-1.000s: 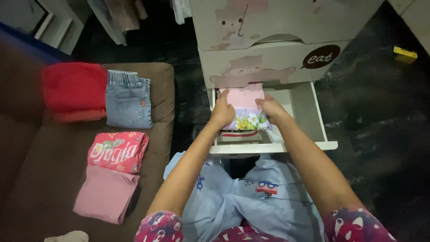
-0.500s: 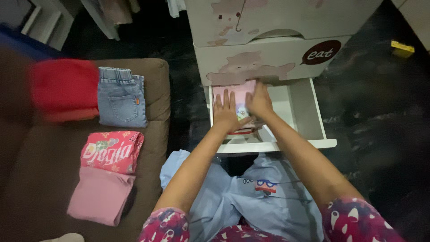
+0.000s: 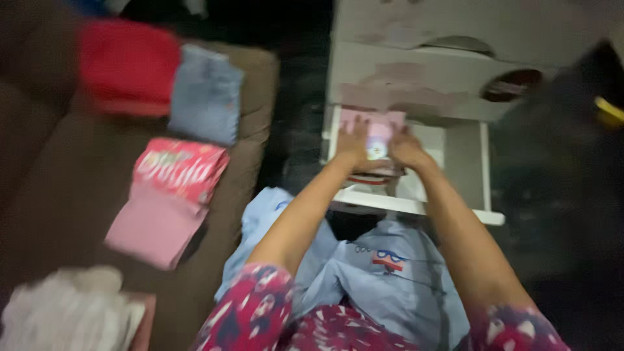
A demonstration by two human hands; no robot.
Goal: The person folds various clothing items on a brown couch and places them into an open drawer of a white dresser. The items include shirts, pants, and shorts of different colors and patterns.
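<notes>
Down inside the open white drawer (image 3: 465,162), my two hands lie flat on a folded pink garment (image 3: 376,130) with a pale printed patch on its top. My left hand (image 3: 353,144) rests palm down on the garment's left part, fingers stretched and spread toward the back of the drawer. My right hand (image 3: 407,147) lies on its right part, also palm down. Neither hand is closed around the cloth; both press on it with open palms, though the picture is blurred and I cannot tell how each fingertip sits. The pink garment lies in the left half of the drawer, on top of another folded piece whose red-striped edge (image 3: 370,179) shows just below my wrists. The right half of the drawer shows its bare white bottom.

The drawer belongs to a pale chest (image 3: 416,71) with faded pinkish figures and a dark oval patch on the front above it. A light blue cloth (image 3: 364,273) with a small cartoon print lies across my lap, below the drawer's front edge.

Well apart to the left, a brown cushion (image 3: 58,188) carries folded clothes: a red piece (image 3: 127,65), blue denim (image 3: 207,94) just beside it, a red printed top (image 3: 179,169) and a plain pink piece (image 3: 153,227) touching it. Something white (image 3: 65,315) lies at the lower left, too blurred to name.
</notes>
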